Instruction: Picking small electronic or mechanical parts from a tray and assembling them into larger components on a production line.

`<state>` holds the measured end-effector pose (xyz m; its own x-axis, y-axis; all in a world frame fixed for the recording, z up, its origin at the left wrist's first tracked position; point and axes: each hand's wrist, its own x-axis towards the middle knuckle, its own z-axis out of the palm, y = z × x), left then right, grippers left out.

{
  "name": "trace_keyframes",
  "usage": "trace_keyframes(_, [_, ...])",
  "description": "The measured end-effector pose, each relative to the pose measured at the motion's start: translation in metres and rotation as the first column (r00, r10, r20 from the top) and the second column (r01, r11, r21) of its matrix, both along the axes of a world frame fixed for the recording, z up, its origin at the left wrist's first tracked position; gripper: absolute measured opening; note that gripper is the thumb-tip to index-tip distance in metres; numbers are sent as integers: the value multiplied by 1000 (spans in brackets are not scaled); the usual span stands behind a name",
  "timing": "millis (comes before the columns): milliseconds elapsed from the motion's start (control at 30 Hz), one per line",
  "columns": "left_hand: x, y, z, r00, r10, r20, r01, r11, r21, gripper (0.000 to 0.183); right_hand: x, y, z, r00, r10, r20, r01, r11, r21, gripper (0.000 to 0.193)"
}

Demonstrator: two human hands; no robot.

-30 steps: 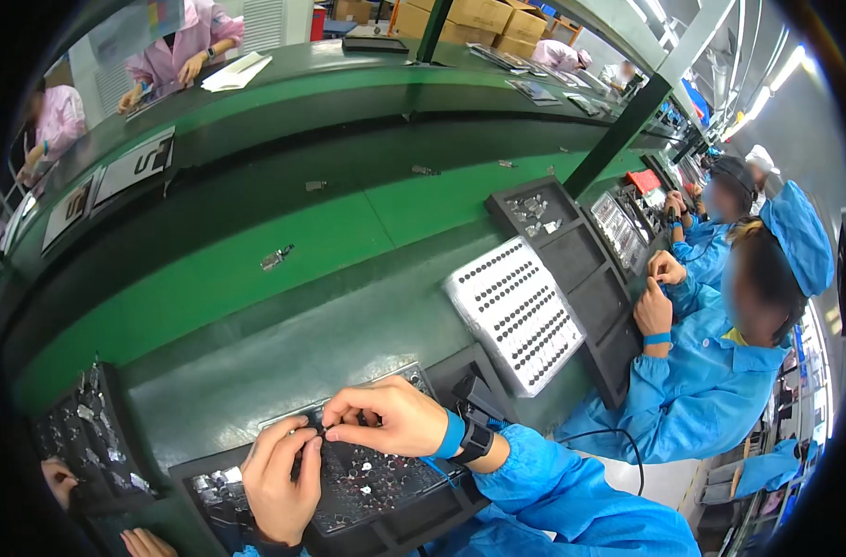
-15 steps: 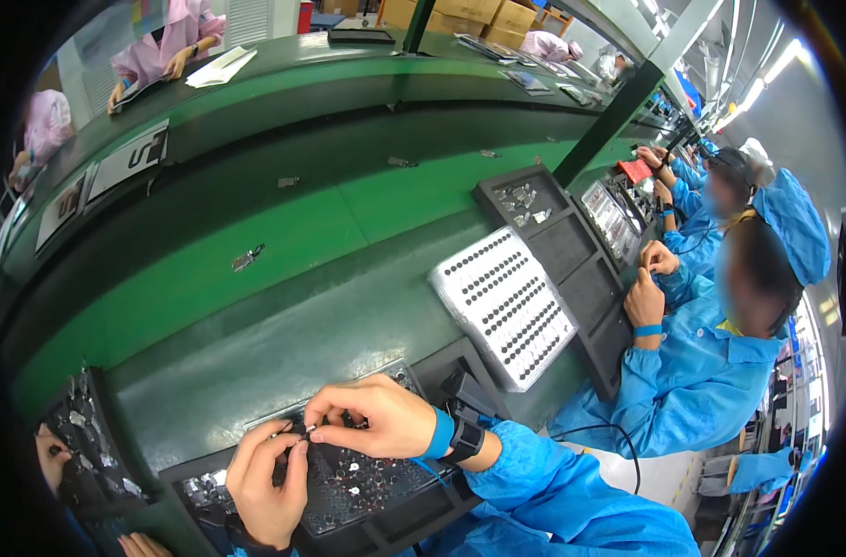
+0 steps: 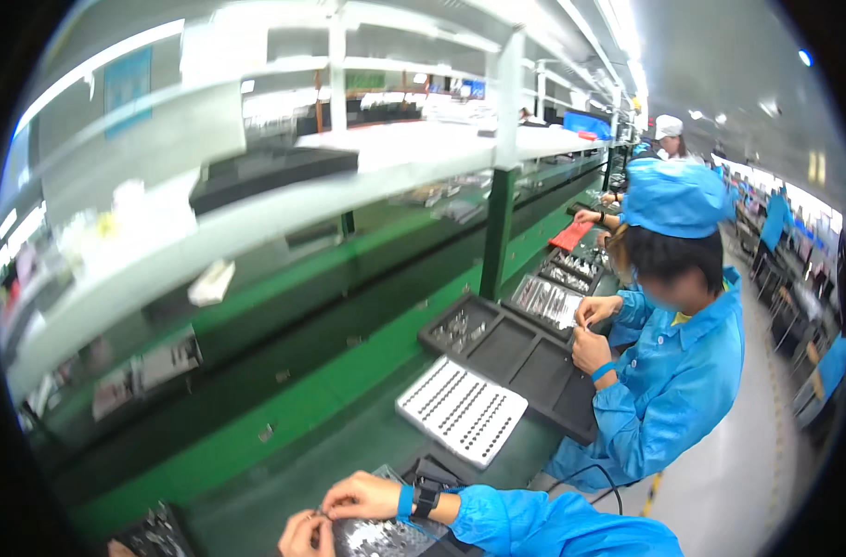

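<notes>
At the lower edge my left hand [image 3: 306, 535] and my right hand [image 3: 363, 497] meet, fingertips pinched together. Whatever they hold between them is small and dark, and I cannot make out its kind. Just beneath my right hand lies a clear tray [image 3: 386, 538] of small shiny metal parts, partly cut off by the frame. A blue band [image 3: 405, 502] and a black strap [image 3: 426, 503] circle my right wrist. Most of my left hand's palm and its wrist fall outside the picture.
Ahead stands a white tray [image 3: 460, 408] with rows of black round parts. Beyond it lies a black compartment tray [image 3: 553, 371]. A co-worker in blue [image 3: 664, 362] works at right. Overhead runs a white shelf [image 3: 284, 209] on a green post [image 3: 497, 232]. Another parts tray [image 3: 154, 534] sits lower left.
The view has tilted upward, bringing in the shelf and ceiling lights, so my hands and the trays sit lower in the picture. My two hands are still pinched together.
</notes>
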<state>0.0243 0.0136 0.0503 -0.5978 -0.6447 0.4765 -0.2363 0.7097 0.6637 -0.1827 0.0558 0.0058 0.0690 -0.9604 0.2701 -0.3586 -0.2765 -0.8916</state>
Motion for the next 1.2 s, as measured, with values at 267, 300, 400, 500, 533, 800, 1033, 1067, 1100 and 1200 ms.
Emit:
trace_keyframes(267, [7, -16, -38, 998, -43, -56, 33, 985, -172, 15, 3, 2, 9, 995, 40, -95, -41, 999, -17, 29])
trace_keyframes(300, [6, -21, -46, 997, -50, -51, 40, 985, -166, 16, 2, -2, 3, 995, 40, -93, -46, 997, -58, 30])
trace_keyframes(400, [1, -24, -50, 998, -53, -46, 44, 984, -171, 16, 2, 1, 6, 987, -49, -154, 33, 994, -101, 28])
trace_keyframes(500, [3, -23, -47, 998, -41, -48, 30, 974, -224, 15, 4, -3, 3, 979, -72, -191, 36, 983, -181, 27])
trace_keyframes(533, [2, -23, -46, 998, -42, -42, 32, 975, -221, 15, 2, -6, 1, 980, -72, -186, 39, 983, -178, 27])
trace_keyframes(800, [-1, -22, -37, 994, -54, -96, 31, 975, -221, 10, -2, -14, -4, 984, 13, -180, -27, 997, -78, 32])
trace_keyframes(1033, [-1, -17, -34, 993, -53, -107, 30, 979, -202, 9, 0, -11, -4, 989, 8, -146, -23, 995, -100, 32])
trace_keyframes(1067, [0, -16, -33, 992, -55, -110, 33, 980, -195, 9, 1, -10, -2, 991, 11, -131, -25, 994, -104, 31])
trace_keyframes(1100, [1, -16, -33, 992, -54, -112, 31, 980, -197, 9, 0, -9, 0, 991, 13, -133, -27, 994, -106, 31])
trace_keyframes(1200, [1, -16, -31, 992, -50, -116, 26, 978, -206, 9, 0, -7, 3, 992, 22, -122, -32, 996, -79, 30])
